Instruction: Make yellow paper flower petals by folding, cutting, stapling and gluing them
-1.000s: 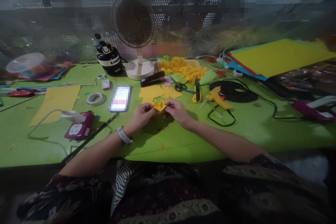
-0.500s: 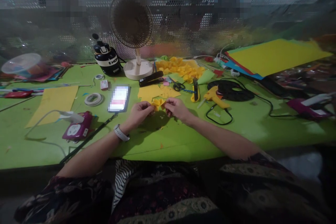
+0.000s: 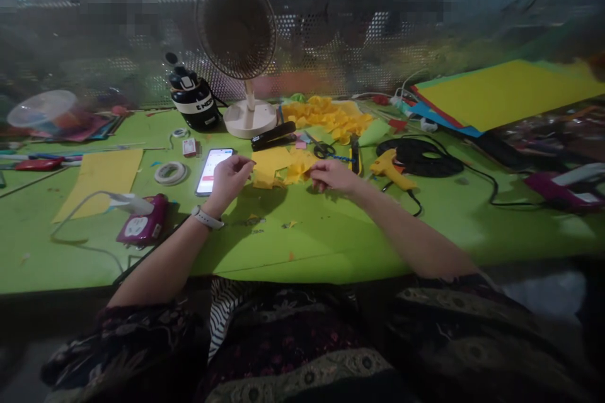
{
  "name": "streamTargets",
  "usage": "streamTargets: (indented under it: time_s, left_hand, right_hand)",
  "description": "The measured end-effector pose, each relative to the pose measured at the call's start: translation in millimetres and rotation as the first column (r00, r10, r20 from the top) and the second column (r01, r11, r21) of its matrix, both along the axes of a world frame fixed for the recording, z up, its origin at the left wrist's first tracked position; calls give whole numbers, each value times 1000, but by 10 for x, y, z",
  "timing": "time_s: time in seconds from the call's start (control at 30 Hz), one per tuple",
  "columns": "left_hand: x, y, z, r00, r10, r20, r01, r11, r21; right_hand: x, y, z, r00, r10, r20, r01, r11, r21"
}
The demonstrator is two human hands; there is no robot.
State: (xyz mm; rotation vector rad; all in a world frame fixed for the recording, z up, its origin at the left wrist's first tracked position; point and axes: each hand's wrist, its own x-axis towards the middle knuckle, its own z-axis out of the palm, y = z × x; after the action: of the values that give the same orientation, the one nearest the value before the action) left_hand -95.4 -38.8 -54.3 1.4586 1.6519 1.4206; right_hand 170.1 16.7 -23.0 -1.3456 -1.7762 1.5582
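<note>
Resting low over the lime-green tabletop (image 3: 331, 239), the person's two hands sit apart with yellow paper between them. The right hand (image 3: 334, 175) lies knuckles up. Its fingers are bunched together and pinched on the right end of a small folded yellow paper piece (image 3: 297, 170), which sits at the tabletop just left of those fingertips. The left hand (image 3: 230, 176), with a white wristwatch (image 3: 207, 218) on its wrist, is loosely curled. Its thumb and fingertips are drawn near one another at the left edge of a flat yellow paper sheet (image 3: 267, 167), and blur hides whether it actually grips that edge. The folded piece lies against the sheet's right side.

Just left of the left hand lies a lit smartphone (image 3: 212, 171). Further left are a white tape roll (image 3: 171, 172), a magenta power strip (image 3: 142, 227) with a white plug, and a large yellow paper rectangle (image 3: 99, 179). Behind the hands a black stapler (image 3: 274, 136) lies in front of the round base of a cream desk fan (image 3: 241, 38), with a black insulated jug (image 3: 193, 101) beside it. A heap of yellow paper blossoms (image 3: 326, 114) sits beyond black-handled scissors (image 3: 325, 151). Near the right hand are a yellow utility knife (image 3: 354, 160) and a yellow glue gun (image 3: 390, 169), beside a coiled black cable (image 3: 418, 157). A stack of coloured card sheets (image 3: 505, 91), yellow on top, lies at the far right.
</note>
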Motion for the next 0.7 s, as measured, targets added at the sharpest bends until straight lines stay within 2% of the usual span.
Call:
streamTargets:
  time_s: [0.1, 0.17, 0.3, 0.4, 0.53, 0.63, 0.7]
  left_hand:
    - [-8, 9, -28, 997, -17, -75, 15, 999, -33]
    - [3, -3, -16, 991, -21, -132, 11, 997, -81]
    - [39, -52, 44, 959, -75, -272, 17, 977, -213]
    - [54, -79, 70, 940, -141, -311, 45, 954, -298]
    - [52, -76, 64, 927, -162, -339, 57, 953, -299]
    - [55, -78, 63, 894, -118, -432, 5, 967, -254]
    - [63, -88, 65, 838, -77, -540, -46, 976, -212]
  right_hand:
    - [-31, -97, -17, 989, 137, 58, -136, 991, -17]
    - [-45, -150, -33, 980, 181, 85, -181, 984, -11]
    - [-61, -184, -79, 960, 225, 167, -238, 970, 59]
    - [-62, -167, -115, 940, 238, 243, -275, 952, 130]
    - [-49, -142, -89, 887, 245, 392, -341, 919, 198]
    - [1, -77, -10, 867, 171, 469, -332, 899, 286]
    - [79, 24, 38, 881, 0, 472, -229, 875, 427]
